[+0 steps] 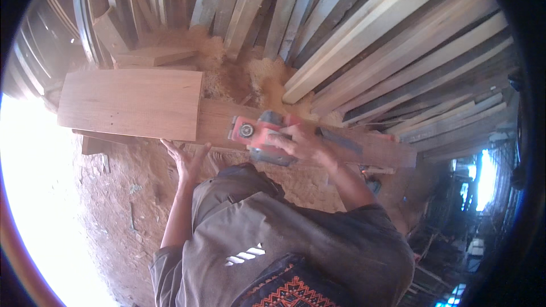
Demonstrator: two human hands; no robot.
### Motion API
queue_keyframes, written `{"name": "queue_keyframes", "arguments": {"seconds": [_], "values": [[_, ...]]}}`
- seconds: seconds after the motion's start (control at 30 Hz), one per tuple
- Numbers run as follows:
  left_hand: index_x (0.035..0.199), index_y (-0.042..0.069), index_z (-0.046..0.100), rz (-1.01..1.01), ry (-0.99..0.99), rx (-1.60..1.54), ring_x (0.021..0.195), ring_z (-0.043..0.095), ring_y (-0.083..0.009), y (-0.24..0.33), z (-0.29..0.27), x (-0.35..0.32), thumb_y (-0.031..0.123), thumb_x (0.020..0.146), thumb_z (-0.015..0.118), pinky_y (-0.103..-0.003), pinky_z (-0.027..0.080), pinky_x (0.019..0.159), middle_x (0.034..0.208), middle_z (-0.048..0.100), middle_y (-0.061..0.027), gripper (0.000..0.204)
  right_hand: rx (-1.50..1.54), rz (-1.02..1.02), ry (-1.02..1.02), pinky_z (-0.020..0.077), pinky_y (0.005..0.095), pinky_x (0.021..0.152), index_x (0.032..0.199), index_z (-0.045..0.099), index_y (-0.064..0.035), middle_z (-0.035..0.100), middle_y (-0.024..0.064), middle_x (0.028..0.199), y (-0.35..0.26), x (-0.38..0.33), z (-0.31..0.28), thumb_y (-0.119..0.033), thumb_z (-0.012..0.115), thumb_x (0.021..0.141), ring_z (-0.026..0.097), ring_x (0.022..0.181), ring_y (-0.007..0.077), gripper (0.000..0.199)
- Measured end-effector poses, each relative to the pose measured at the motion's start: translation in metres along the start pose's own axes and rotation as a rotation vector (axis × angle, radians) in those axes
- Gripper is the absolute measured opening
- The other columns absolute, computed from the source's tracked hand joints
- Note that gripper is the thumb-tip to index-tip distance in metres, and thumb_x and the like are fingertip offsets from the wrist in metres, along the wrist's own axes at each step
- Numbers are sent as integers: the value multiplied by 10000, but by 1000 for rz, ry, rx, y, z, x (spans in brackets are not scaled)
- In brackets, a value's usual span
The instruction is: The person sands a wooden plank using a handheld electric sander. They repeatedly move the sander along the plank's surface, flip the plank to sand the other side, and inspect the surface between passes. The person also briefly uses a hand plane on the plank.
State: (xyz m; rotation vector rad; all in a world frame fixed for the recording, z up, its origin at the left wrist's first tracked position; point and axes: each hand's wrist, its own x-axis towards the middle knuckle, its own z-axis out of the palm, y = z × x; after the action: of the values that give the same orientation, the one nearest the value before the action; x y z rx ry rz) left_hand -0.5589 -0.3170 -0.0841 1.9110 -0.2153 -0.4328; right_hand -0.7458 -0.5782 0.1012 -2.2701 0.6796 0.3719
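A red and dark grey electric hand planer (pixel 245 131) is over the long wooden plank (pixel 219 115) in the middle. My right hand (pixel 300 143) is wrapped round its handle, slightly blurred. To the left, a wide reddish-brown board (pixel 131 102) lies flat, its right end close to the planer's front. My left hand (pixel 185 159) is at this board's near edge by the right corner, fingers spread, with fingertips at the edge. Whether the planer's base touches the plank is hidden.
Many timber beams (pixel 364 28) lean or lie across the far side and right. Sawdust and shavings (pixel 264 79) are heaped behind the plank. A wood offcut (pixel 153 55) lies behind the board. Shavings cover the ground (pixel 142 204) on the near side.
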Motion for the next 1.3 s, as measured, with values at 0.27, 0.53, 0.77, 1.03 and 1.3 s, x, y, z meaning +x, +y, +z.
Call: {"name": "queue_keyframes", "arguments": {"seconds": [0.27,0.53,0.77,1.03,1.3], "values": [[1636,-33,-125,-286,194,241,1456,436,-461,13,9,0,505,765,883,-495,442,1155,1650,258,-319,1436,192,226,-97,498,283,569,860,761,-31,658,28,695,61,-18,-24,-526,615,1033,627,620,102,545],[1612,-43,97,-260,109,-701,1207,655,-357,-22,-14,-21,352,943,786,-463,563,972,1487,494,-265,1038,159,260,-162,494,298,552,824,738,-2,677,54,670,76,1,-27,-469,650,1029,644,600,114,518],[1279,-26,630,-555,180,-923,1067,703,-263,-15,-33,-6,339,992,747,-385,577,885,1186,711,-160,479,16,-226,255,570,380,734,1018,734,22,740,125,840,-12,86,8,-433,720,987,727,829,197,456],[1329,-59,597,-244,83,-1177,1115,664,-194,107,-88,-54,368,976,766,-328,534,919,1244,682,-121,579,1165,-276,-147,573,281,662,1254,635,-46,701,28,1025,-139,133,60,-290,686,1038,681,831,126,330],[1501,-97,415,358,-17,-1122,1392,542,-291,205,-170,-24,183,932,792,-452,428,1194,1482,555,-203,738,1112,-686,-76,585,242,629,1137,672,-37,742,57,1015,-281,167,-9,-202,767,982,749,923,154,245]]}}
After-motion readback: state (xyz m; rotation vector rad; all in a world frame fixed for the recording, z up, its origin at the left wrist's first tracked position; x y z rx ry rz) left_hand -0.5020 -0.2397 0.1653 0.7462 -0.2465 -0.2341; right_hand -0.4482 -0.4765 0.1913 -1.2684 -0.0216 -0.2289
